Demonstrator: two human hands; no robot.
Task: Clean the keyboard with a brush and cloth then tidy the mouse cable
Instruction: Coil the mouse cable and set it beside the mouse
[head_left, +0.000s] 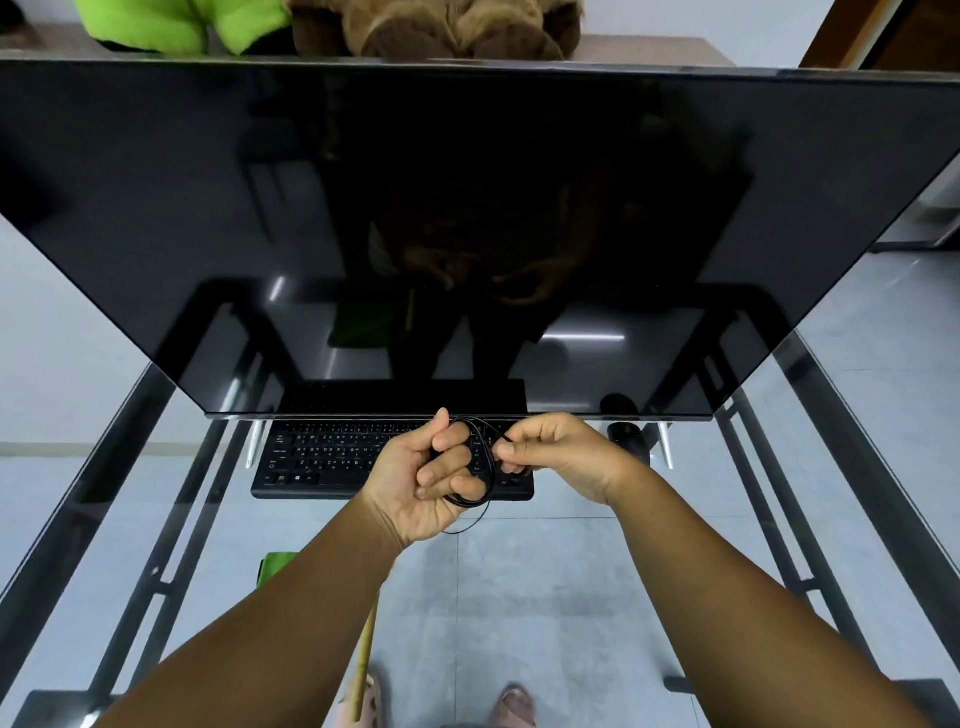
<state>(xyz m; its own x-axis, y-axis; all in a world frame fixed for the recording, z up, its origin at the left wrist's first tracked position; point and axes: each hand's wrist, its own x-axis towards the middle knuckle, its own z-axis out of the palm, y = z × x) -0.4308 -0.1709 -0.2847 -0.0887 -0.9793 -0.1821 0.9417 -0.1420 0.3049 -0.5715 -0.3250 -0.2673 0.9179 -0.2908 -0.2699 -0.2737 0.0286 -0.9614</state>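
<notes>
Both forearms reached forward over the glass desk (810, 395), the hands meeting above the black keyboard (332, 460). The left hand (423, 480), palm turned up, had its fingers curled round a coil of the black mouse cable (485, 467). The right hand (558, 452), knuckles up, pinched the same cable just beside it, with the mouse (626, 436) lying off to the right under the dark monitor (467, 208).
</notes>
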